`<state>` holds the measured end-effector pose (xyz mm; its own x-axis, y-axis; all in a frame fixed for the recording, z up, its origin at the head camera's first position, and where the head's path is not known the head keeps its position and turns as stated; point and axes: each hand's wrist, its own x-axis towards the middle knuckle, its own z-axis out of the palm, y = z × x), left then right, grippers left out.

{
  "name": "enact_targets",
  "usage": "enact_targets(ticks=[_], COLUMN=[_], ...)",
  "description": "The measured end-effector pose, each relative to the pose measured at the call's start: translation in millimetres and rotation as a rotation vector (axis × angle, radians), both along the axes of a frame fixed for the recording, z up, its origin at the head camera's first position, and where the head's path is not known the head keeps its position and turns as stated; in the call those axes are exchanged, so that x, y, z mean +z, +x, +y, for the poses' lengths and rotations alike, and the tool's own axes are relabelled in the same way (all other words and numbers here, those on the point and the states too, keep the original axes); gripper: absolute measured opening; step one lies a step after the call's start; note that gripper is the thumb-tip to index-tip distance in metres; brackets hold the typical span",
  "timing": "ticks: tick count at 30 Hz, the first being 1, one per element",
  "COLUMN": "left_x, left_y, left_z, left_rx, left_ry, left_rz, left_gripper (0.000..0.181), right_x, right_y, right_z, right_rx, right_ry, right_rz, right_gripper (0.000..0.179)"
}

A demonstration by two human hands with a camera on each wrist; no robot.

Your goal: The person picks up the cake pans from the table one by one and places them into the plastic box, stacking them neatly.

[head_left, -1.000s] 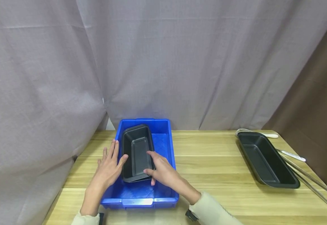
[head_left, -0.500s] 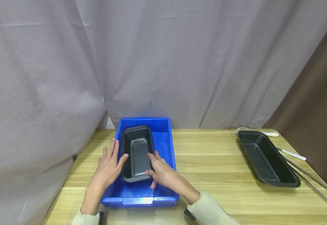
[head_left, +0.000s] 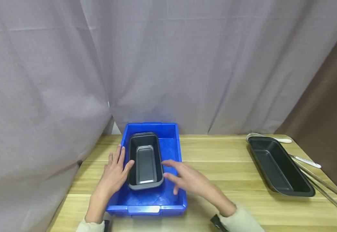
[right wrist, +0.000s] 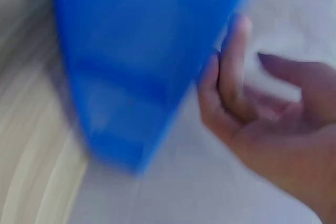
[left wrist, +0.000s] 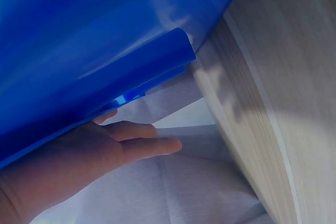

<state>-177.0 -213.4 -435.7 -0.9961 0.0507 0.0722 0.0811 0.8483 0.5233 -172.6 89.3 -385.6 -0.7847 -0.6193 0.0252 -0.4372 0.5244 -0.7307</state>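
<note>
The left hand [head_left: 113, 176] is spreading its fingers, which are lying fairly straight at the left wall of the blue bin [head_left: 145, 210], while its thumb is pointing inward over the rim. The thumb tip is coming level with the near edge of the black pan [head_left: 146, 162], though whether it is touching cannot be told. Straddling the wall like this is probably steadying the bin and guarding the pan's left side. The right hand [head_left: 188, 178] is hovering over the bin's right rim, its thumb and forefinger standing apart with nothing pinched between them. Those fingertips are pointing at the pan's right edge and may be just clear of it; the right wrist view is blurring too much to settle that.

The pan itself is lying inside the bin, hollow side up, its long side running along the bin's left wall, which is leaving a strip of bare blue floor on the right, perhaps as room for something else. The bin is standing lengthwise before the person, likely so both hands are reaching it equally.

Farther right on the wooden table [head_left: 214, 161], a second pan [head_left: 281, 169] is resting beside a whisk [head_left: 282, 140], a white-handled tool [head_left: 307, 161] and metal rods [head_left: 331, 188]. A grey curtain [head_left: 168, 64] is hanging behind.
</note>
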Motion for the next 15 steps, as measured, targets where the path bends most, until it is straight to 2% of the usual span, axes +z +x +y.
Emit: enact_targets(ticks=[2, 5, 8, 10, 13, 15], left_x=[-0.3, 0.6, 2.0, 2.2, 2.0, 1.4], left_y=[0.7, 1.9, 2.7, 2.4, 2.0, 1.5], left_z=[0.9, 1.2, 1.0, 0.6, 0.8, 0.9], left_rx=[0.002, -0.001, -0.004, -0.008, -0.008, -0.007], left_ry=[0.002, 0.001, -0.006, -0.013, -0.017, -0.015], left_rz=[0.002, 0.004, 0.008, 0.007, 0.012, 0.015], left_gripper=[0.076, 0.073, 0.071, 0.071, 0.072, 0.072], right_x=[6.0, 9.4, 2.8, -6.3, -21.2, -27.6], right_y=[2.9, 13.0, 25.6, 32.5, 38.6, 41.0], right_z=[38.9, 103.0, 164.2, 202.1, 254.0, 285.6], right_rx=[0.053, 0.09, 0.034, -0.08, -0.326, -0.478], right_ry=[-0.029, 0.008, 0.089, 0.13, 0.199, 0.255], right_rz=[0.039, 0.117, 0.22, 0.301, 0.403, 0.425], right_gripper=[0.043, 0.039, 0.038, 0.037, 0.032, 0.028])
